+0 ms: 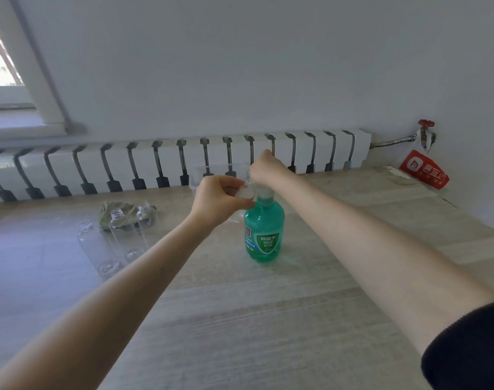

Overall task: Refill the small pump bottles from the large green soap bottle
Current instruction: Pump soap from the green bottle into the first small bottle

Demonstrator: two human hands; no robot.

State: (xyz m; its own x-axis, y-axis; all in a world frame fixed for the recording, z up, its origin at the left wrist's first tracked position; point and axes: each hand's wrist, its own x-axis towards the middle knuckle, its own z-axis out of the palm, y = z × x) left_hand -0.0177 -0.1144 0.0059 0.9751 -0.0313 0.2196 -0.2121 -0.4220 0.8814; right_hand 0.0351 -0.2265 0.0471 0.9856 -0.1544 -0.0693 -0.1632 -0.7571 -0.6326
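The large green soap bottle (264,235) stands upright on the wooden table (268,319), near its middle. My right hand (265,167) is over the bottle's top, fingers curled down around the pump head, which the hand hides. Only the white pump collar (264,193) shows below it. My left hand (220,198) pinches a small clear bottle (244,191), held tilted right beside the pump. Three more small clear bottles (110,240) without caps stand together on the table to the left.
A crumpled grey-green cloth (106,213) lies behind the clear bottles. A clear plastic box (212,171) stands at the table's back edge, in front of the white radiator (155,164). A red printed bag (424,170) hangs at the far right by a valve.
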